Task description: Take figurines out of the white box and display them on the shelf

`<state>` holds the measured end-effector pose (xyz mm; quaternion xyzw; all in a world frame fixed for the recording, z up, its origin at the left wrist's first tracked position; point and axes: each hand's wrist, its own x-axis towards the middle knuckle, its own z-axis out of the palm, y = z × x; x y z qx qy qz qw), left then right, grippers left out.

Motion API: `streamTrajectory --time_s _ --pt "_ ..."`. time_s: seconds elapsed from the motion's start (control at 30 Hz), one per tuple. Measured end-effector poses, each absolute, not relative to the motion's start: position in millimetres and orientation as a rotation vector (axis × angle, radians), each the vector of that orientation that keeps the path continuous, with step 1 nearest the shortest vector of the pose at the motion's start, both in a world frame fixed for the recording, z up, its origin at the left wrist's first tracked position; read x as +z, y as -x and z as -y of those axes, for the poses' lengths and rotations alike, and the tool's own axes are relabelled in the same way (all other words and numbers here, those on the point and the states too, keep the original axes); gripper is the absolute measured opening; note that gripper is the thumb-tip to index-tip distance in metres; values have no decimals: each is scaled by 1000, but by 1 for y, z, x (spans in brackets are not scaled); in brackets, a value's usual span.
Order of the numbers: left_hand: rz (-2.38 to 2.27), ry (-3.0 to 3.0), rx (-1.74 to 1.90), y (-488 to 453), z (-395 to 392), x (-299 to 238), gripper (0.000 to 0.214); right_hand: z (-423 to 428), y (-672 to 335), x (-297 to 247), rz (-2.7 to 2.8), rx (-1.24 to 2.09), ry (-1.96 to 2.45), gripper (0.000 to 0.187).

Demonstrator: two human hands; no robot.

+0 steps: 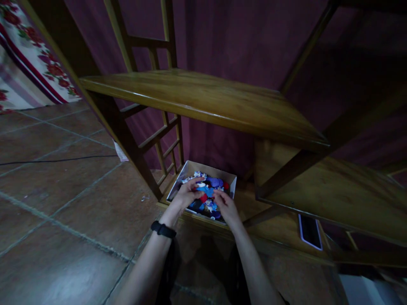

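A small open cardboard box (231, 181) sits on the bottom shelf of a wooden shelving unit, filled with several small colourful items (213, 183) in blue, red, purple and white. My left hand (187, 192) reaches into the box with its fingers curled over the items near a red piece (203, 198). A black band is on that wrist. My right hand (226, 206) rests at the box's near edge, fingers bent down onto the items. What either hand grips is too small to make out.
A wide wooden shelf (203, 99) juts out above the box. A phone (309, 231) lies flat on the bottom shelf to the right. Brown tiled floor (63, 190) spreads left, crossed by a black cable (57, 160). A floral cloth (28, 55) hangs at far left.
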<state>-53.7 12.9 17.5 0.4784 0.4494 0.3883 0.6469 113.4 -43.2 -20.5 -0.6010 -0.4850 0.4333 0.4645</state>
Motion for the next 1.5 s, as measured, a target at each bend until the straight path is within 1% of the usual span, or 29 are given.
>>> streamTrajectory --time_s 0.13,0.3,0.5,0.57,0.67,0.73,0.83,0.9,0.97,1.03,1.23,1.37,1.5 --pt "-911 -1170 860 28 -4 14 62 44 -120 -13 904 1219 1327 43" --pt "-860 -1234 837 16 -2 3 57 46 -116 -10 833 1263 1278 42" --pt "-982 -1292 869 24 -13 -9 52 46 -117 -11 702 1238 1253 35" --pt "-1044 -1328 882 27 -18 -14 43 47 -120 -12 612 1206 1272 36" --pt "-1183 -1497 871 25 -20 -21 20 48 -125 -12 469 1160 1274 39" --pt "-1223 -1710 760 20 -14 -23 14 47 -130 -11 413 1166 1256 40" --pt "-1252 -2031 500 16 -5 -20 19 47 -135 -8 379 1193 1230 40" --pt "-1415 -2137 440 20 -6 -16 21 47 -138 -6 361 1172 1235 40" --pt "-1624 -2129 496 27 -12 -13 24 48 -140 -6 352 1135 1238 40" --pt "-1702 -2099 558 31 -19 -12 26 48 -142 -6 350 1119 1232 40" --pt "-1591 -2410 532 6 -13 -24 34 49 -143 -3 349 1127 1217 42" --pt "-1635 -2417 449 -10 -6 -32 37 51 -140 1 348 1159 1205 44" --pt "-1654 -2376 497 -9 -8 -37 43 55 -140 3 380 1152 1196 42"
